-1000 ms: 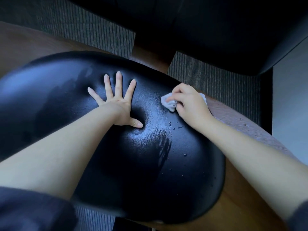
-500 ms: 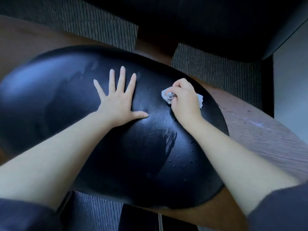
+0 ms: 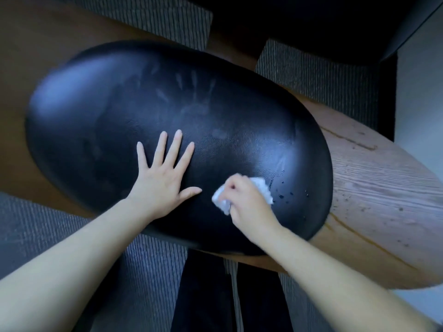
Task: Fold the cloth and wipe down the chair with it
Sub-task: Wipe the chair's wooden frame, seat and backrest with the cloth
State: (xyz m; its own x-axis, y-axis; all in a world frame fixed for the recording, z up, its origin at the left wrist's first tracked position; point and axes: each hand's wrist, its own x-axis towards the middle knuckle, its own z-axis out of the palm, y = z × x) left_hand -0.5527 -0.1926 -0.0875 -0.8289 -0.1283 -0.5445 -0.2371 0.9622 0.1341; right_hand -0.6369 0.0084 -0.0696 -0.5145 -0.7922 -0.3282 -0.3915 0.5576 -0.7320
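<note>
While the left hand [image 3: 160,180] lies flat, fingers spread, on the glossy black padded oval chair seat [image 3: 239,140], the right hand [image 3: 249,202] clenches a small bunched white cloth [image 3: 262,190] against the seat's near right part. Beads of water [image 3: 285,195] sit just right of the cloth, toward the end of the seat's left-to-right long axis, nearer the right hand. The fist hides most of the cloth, so its fold cannot be judged; the seat's left edge is blurred.
</note>
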